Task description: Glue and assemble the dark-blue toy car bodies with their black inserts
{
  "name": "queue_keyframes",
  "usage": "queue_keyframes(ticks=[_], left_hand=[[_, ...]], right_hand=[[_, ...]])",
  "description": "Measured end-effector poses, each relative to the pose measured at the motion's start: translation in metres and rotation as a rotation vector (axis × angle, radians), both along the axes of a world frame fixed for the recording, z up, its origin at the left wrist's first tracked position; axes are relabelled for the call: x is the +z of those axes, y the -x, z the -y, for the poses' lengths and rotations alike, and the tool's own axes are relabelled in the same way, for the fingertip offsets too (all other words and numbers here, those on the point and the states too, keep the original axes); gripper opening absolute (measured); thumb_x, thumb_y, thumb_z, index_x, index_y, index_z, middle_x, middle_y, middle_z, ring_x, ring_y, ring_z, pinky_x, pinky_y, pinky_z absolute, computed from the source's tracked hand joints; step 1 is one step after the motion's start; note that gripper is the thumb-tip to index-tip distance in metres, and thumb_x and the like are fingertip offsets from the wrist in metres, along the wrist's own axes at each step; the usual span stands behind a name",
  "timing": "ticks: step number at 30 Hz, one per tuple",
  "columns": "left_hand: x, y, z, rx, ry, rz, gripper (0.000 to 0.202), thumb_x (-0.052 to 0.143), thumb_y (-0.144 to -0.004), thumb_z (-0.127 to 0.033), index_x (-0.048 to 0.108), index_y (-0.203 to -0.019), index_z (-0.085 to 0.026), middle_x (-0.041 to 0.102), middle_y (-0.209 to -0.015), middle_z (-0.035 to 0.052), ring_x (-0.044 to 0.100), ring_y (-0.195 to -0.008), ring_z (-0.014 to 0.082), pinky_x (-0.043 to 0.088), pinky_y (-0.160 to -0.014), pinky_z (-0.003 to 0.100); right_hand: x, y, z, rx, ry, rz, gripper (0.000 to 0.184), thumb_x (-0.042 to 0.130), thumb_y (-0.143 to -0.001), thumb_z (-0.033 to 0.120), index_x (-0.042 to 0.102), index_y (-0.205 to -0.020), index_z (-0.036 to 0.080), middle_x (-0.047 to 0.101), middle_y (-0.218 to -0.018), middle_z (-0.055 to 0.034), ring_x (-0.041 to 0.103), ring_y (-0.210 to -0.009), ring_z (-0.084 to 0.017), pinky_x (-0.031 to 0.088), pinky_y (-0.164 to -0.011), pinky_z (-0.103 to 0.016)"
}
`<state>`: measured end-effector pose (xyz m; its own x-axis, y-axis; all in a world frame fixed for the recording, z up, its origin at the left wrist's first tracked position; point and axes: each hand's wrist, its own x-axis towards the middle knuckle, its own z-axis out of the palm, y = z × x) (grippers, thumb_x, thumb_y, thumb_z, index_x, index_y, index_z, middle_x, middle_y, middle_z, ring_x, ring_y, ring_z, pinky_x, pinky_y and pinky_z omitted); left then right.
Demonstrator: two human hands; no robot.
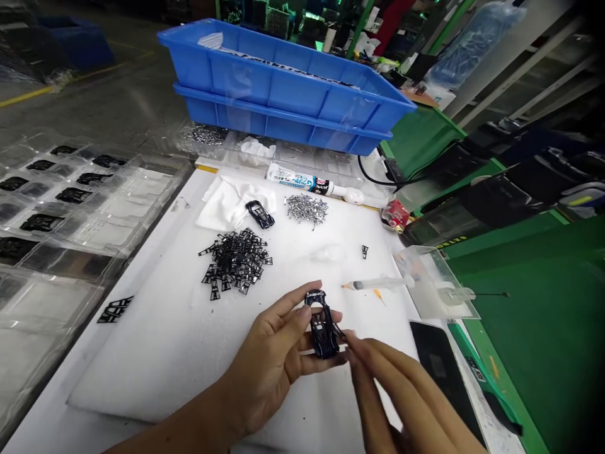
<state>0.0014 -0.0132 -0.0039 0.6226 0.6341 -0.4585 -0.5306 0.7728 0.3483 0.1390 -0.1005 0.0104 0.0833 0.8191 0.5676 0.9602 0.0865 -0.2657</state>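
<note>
A: What's closest in?

B: The left hand (269, 359) holds a black model-car body (322, 325) above the white foam sheet (142, 359), its fingers spread, some above the body and some below. The right hand (397, 391) reaches in from the sheet's near right, fingertips pressed together, pinching a thin dark piece (341, 332) at the body's right side.

A: How's that best done?

B: Brace the body firmly in the left hand and move only the right fingertips. A light, square pinch should stop the thin piece slipping or marking the glossy surface.

A: And the room around them?

B: The most foam lies left of the hands. Right is tighter: a syringe (373, 284) lies towards the sheet's right edge, a black phone (442, 378) just beyond it. Further up the sheet sit a heap of black parts (235, 261), silver screws (306, 209) and a white cloth (231, 202). Past the far edge, blue plastic crates (283, 82) are stacked.
</note>
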Motion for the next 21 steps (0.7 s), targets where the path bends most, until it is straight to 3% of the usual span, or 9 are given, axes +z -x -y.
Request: queue_keyframes(ticks=[5, 9, 17, 21], left_hand=[[0.0, 0.002, 0.002, -0.004, -0.027, -0.021, 0.038, 0.062, -0.094, -0.021, 0.06, -0.132, -0.021, 0.072, -0.113, 0.0137, 0.071, -0.086, 0.0165, 0.059, -0.078, 0.032], [-0.001, 0.001, 0.002, -0.013, -0.045, -0.002, 0.036, 0.062, -0.094, -0.021, 0.061, -0.13, -0.02, 0.072, -0.112, 0.0132, 0.071, -0.086, 0.0163, 0.058, -0.078, 0.032], [0.0, 0.003, 0.004, -0.006, -0.055, 0.008, 0.035, 0.062, -0.094, -0.021, 0.061, -0.129, -0.021, 0.073, -0.111, 0.0115, 0.07, -0.089, 0.0157, 0.058, -0.082, 0.033], [-0.001, 0.004, 0.004, -0.013, -0.074, 0.014, 0.035, 0.061, -0.094, -0.021, 0.06, -0.129, -0.021, 0.073, -0.112, 0.0112, 0.071, -0.093, 0.0192, 0.058, -0.084, 0.036]], right_hand=[[-0.005, 0.009, -0.013, 0.093, -0.023, -0.015, 0.019, 0.059, -0.092, 0.014, 0.071, -0.106, 0.018, 0.072, -0.096, -0.0057, 0.071, -0.082, -0.015, 0.059, -0.072, -0.02], [-0.01, 0.012, -0.014, 0.054, 0.011, -0.07, 0.024, 0.052, -0.095, 0.015, 0.07, -0.109, 0.021, 0.07, -0.099, -0.0072, 0.07, -0.083, -0.016, 0.058, -0.067, -0.022], [-0.005, 0.006, -0.012, 0.127, 0.065, 0.025, 0.027, 0.051, -0.092, 0.008, 0.068, -0.112, 0.016, 0.069, -0.1, -0.0093, 0.069, -0.087, -0.015, 0.058, -0.072, -0.02], [-0.003, 0.002, -0.014, 0.155, 0.128, -0.006, 0.028, 0.048, -0.093, 0.011, 0.069, -0.111, 0.018, 0.067, -0.099, -0.0092, 0.069, -0.081, -0.015, 0.058, -0.063, -0.02]])
